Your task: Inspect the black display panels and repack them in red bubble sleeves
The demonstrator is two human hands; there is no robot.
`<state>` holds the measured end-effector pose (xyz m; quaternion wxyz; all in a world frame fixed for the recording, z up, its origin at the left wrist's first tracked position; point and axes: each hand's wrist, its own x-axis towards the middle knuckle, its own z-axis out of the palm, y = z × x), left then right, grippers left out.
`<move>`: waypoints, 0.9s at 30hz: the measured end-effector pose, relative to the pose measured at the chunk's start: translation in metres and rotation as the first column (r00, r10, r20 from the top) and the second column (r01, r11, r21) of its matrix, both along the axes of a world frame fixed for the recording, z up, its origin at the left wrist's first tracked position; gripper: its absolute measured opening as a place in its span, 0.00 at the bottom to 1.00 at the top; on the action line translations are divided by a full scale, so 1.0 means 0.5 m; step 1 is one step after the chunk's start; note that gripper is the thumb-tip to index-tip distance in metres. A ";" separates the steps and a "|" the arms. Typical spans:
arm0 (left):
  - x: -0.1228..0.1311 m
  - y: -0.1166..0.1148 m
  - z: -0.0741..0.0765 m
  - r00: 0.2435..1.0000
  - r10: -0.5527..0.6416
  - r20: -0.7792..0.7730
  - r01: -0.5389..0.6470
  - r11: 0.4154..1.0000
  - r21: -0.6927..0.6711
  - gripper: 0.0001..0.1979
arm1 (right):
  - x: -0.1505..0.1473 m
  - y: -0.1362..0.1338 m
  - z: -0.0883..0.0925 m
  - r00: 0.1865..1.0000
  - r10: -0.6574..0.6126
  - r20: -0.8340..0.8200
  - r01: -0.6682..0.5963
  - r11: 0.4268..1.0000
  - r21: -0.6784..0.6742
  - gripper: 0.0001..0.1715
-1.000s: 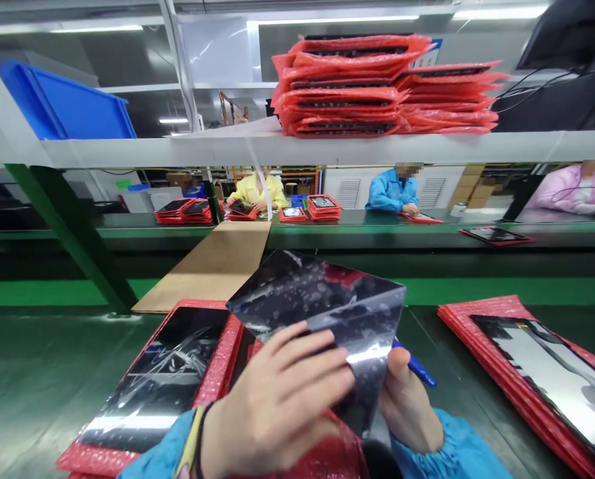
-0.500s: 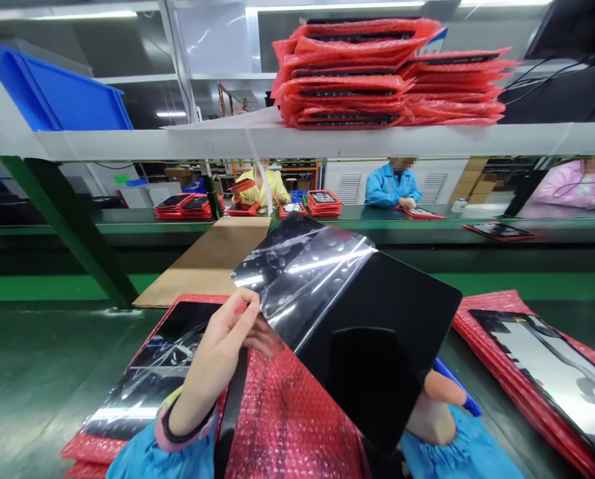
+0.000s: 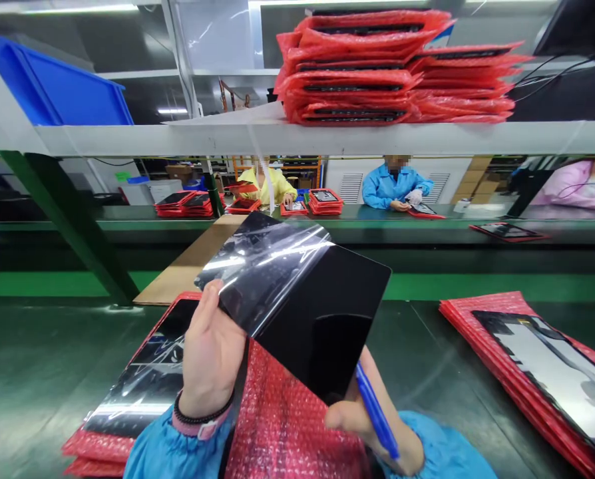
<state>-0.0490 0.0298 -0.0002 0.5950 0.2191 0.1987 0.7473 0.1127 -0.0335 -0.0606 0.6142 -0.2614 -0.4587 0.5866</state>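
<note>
A black tablet screen point(image 3: 322, 313) is held tilted in front of me, with clear plastic film point(image 3: 272, 266) over its far left part. My left hand point(image 3: 211, 356) grips its left edge, thumb near the film's corner and fingers partly hidden behind. At the lower right corner my right hand point(image 3: 377, 416) holds the screen, its thumb near the lower edge. A blue pen point(image 3: 376, 409) is also held in that hand. Below lies red bubble wrap point(image 3: 287, 412). Beside my left arm, another film-covered screen point(image 3: 142, 379) rests on red bubble bags.
At right, a screen with its silvery back up point(image 3: 552, 372) lies on stacked red bubble bags. A shelf point(image 3: 178, 140) crosses ahead, bearing bagged screens point(image 3: 352, 73) and a blue bin point(image 3: 62, 86). Cardboard point(image 3: 188, 273) lies behind the left stack. Several co-workers sit across the bench.
The screen has moved left and slightly away from me. My left hand has turned from pinching the film's edge to supporting the screen's left side. My right hand has moved left, exposing more of the pen.
</note>
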 end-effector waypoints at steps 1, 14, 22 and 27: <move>-0.004 0.002 0.001 1.000 0.010 0.004 -0.010 1.000 -0.002 0.09 | -0.004 0.000 0.000 0.998 0.055 -0.007 -0.055 0.998 0.002 0.55; -0.048 0.044 -0.005 0.953 0.216 -0.211 -0.219 0.976 0.009 0.04 | 0.027 -0.028 0.067 0.978 -0.169 0.119 0.170 0.985 0.006 0.23; -0.068 0.040 0.011 0.952 0.182 -0.247 -0.200 0.979 -0.048 0.04 | 0.048 -0.050 0.067 0.931 -0.270 0.247 0.278 0.961 0.004 0.17; -0.075 0.046 0.004 0.955 0.157 -0.253 -0.173 0.984 -0.043 0.05 | 0.039 -0.050 0.077 0.977 -0.156 0.145 0.159 0.987 -0.015 0.18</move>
